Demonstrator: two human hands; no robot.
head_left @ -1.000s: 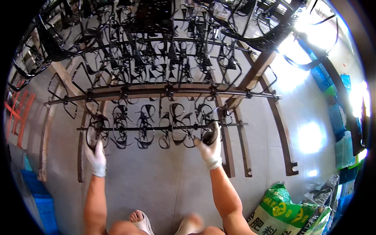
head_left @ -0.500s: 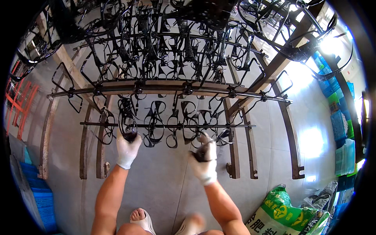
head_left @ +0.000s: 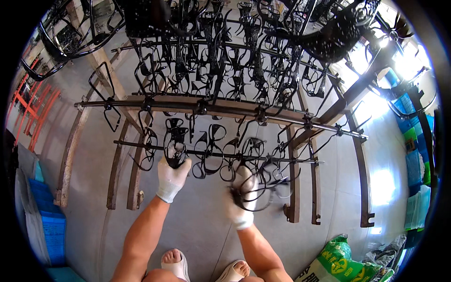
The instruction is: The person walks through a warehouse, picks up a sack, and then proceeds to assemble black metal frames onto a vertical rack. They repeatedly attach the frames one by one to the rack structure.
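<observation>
My left hand (head_left: 174, 175), in a white knit glove, is closed on the lower end of a glossy black looped frame (head_left: 175, 134) hanging at the lower rod (head_left: 218, 154). My right hand (head_left: 242, 195), gloved too and smeared by motion, is closed around another black looped frame (head_left: 263, 205), whose thin rings swing out to the right, in front of the rod. Between my hands, more looped frames (head_left: 213, 145) hang along that rod. How each frame is fixed to the rod cannot be made out.
A brown rack beam (head_left: 225, 109) crosses above, with bent black wire hooks. Many black frames (head_left: 256, 56) crowd behind and overhead. Rack legs (head_left: 293, 197) stand on the grey floor. A green and white sack (head_left: 336, 256) lies lower right; blue crates (head_left: 49, 225) stand at left.
The view has shifted, so the rack appears further right. My right hand has moved left relative to the rack, and the rings of its frame now show. My left hand stays on its frame.
</observation>
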